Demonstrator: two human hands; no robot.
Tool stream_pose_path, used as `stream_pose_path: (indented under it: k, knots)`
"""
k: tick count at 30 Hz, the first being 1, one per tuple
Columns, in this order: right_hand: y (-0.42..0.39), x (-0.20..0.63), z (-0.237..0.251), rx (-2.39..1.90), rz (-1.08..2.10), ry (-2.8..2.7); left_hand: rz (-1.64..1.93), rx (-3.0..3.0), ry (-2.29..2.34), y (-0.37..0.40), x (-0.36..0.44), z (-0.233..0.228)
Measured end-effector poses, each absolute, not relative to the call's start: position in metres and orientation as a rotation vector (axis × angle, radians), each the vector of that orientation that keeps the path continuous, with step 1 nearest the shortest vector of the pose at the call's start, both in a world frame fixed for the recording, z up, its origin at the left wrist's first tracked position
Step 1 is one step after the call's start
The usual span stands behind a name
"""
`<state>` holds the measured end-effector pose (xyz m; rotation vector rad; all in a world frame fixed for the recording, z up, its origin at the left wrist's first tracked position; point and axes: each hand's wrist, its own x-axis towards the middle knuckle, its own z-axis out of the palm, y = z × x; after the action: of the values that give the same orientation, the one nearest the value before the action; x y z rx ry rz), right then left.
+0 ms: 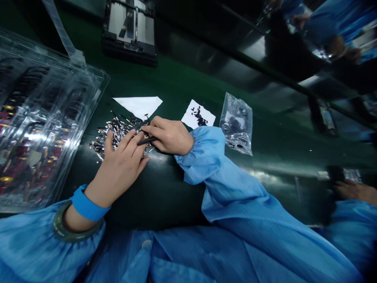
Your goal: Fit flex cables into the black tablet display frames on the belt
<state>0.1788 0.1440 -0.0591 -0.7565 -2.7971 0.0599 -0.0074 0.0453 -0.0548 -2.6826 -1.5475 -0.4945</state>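
**Inspection note: both hands at the pile of small metal parts**

The dark green tabletop (176,78) carried the work, with a black fixture (129,29) at its far edge and stacked clear plastic trays (44,118) to the left. A pile of small metal parts (113,131) lay between the trays and the hands, thin silver pieces with dark ends, loosely heaped and spread flat, apparently so single pieces could be picked out. The left hand (122,167) rested on the near side of the pile, fingers extended and slightly spread, gripping nothing, seemingly steadying the parts. The right hand (171,135) was closed on black tweezers (147,140), tips pointing left toward the pile, touching the left fingertips. Beyond lay a white paper (140,105), a paper slip with tiny black bits (198,115) and a clear plastic bag (237,124), kept apart. Another person's hand (353,191) showed at far right.
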Motion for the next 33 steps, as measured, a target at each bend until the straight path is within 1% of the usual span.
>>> stream_pose_path:
  k: [8,14,19,25,29,33]
  knots:
    - [0.153,0.183,-0.062,-0.816,0.289,-2.696,-0.499,-2.695,-1.565,0.046,-0.007,-0.055]
    - [0.155,0.183,-0.062,-0.838,0.368,-2.664,-0.534,-2.726,-1.623,0.046,-0.008,-0.055]
    - [0.155,0.182,-0.059,-0.854,0.436,-2.635,-0.496,-2.720,-1.604,0.046,-0.007,-0.055]
    - [0.157,0.172,-0.052,-0.912,0.633,-2.573,-0.489,-2.691,-1.583,0.046,-0.008,-0.056]
    - [0.160,0.166,-0.051,-0.953,0.673,-2.571,-0.483,-2.678,-1.574,0.046,-0.008,-0.056]
    - [0.159,0.171,-0.054,-0.872,0.674,-2.556,-0.476,-2.690,-1.579,0.045,-0.008,-0.055]
